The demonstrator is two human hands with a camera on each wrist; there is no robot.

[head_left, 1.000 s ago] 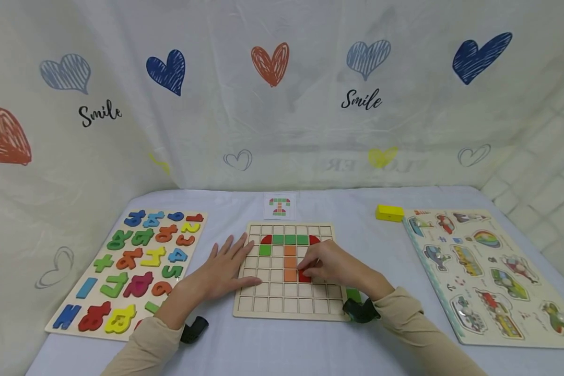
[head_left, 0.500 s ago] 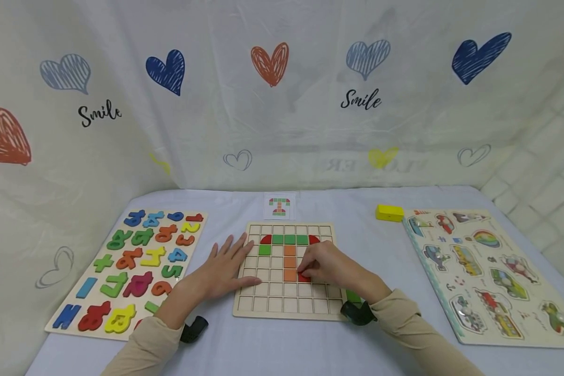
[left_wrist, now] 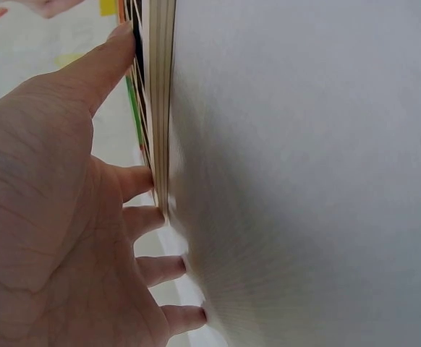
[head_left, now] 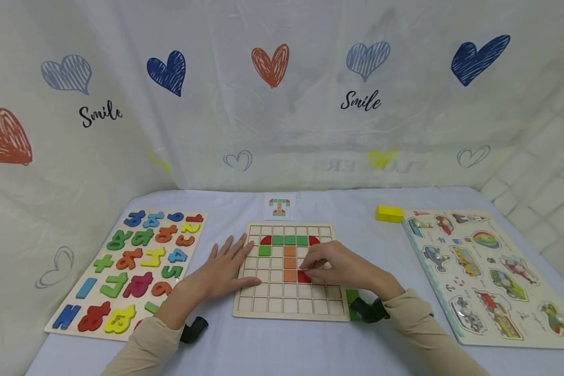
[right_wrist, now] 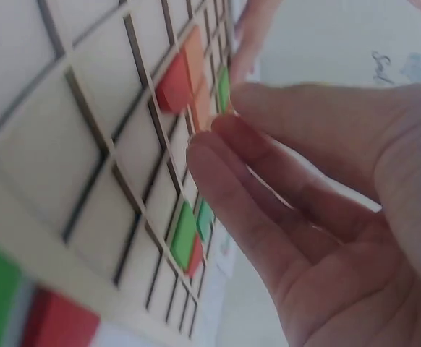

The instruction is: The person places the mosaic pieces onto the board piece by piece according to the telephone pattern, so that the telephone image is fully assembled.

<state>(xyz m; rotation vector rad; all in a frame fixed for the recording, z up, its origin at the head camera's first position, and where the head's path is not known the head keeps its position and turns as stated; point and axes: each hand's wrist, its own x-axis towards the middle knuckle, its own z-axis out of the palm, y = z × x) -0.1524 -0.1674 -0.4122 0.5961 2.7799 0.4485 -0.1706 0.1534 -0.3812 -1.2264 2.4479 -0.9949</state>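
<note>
A wooden grid board (head_left: 269,304) lies on the table, with red, green and orange tiles set in its cells. Spread fingers of my left hand (head_left: 220,269) rest on the board's left edge; the left wrist view shows its palm (left_wrist: 44,210) beside that edge. Over the middle of the board is my right hand (head_left: 340,267), its fingertips next to a red tile (head_left: 304,276). In the right wrist view this red tile (right_wrist: 173,85) sits in a cell beside the orange tiles (right_wrist: 194,58), apart from the loosely bent fingers, which hold nothing.
A small pattern card (head_left: 279,207) stands behind the board. Left lies a board of letters and numbers (head_left: 127,271), right a picture puzzle board (head_left: 484,271). Yellow blocks (head_left: 389,213) are at the back right. Green pieces (head_left: 353,300) lie by the board's right edge, partly hidden.
My right hand has let go of the red tile and drawn slightly to the right, so more of the tile shows in its cell. The left hand has stayed still.
</note>
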